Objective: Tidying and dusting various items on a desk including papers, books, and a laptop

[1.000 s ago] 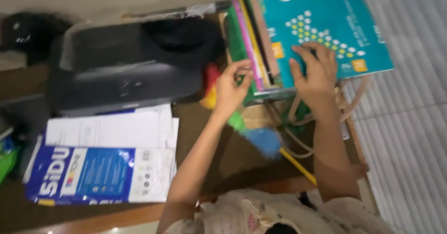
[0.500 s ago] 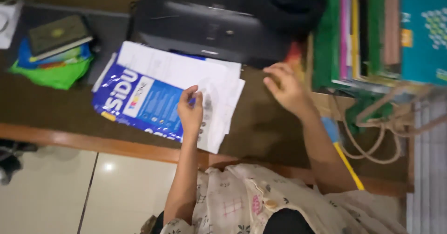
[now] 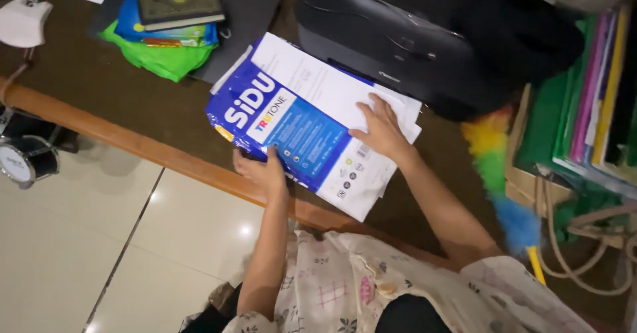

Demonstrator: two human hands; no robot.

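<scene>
1. My left hand point(image 3: 262, 170) was curled over the near edge of the blue and white paper pack point(image 3: 292, 131), fingers tucked underneath and thumb up top, so that edge was properly pinched.
2. My right hand point(image 3: 379, 129) was lying flat and spread out on the loose white sheets point(image 3: 325, 81) stacked on the pack, just pressing down, not clasping anything.
3. The pack itself sat at an angle on the brown desk point(image 3: 119, 94), its near corner poking out past the wooden front edge, above the tiled floor point(image 3: 86, 240).
4. Its far end was right up against the black printer point(image 3: 391, 38), maybe touching, honestly couldn't tell.
5. Off to the left there was a dark green book point(image 3: 179, 0) sitting on top of some blue stuff and a bright green bag point(image 3: 159, 58), well apart from the pack.
6. On my right, a rainbow feather duster point(image 3: 494, 167) with a yellow handle lay on the desk, next to a row of coloured folders point(image 3: 590, 94) standing on edge.
7. A white face mask point(image 3: 23, 20) lay at the far left corner of the desk.
</scene>
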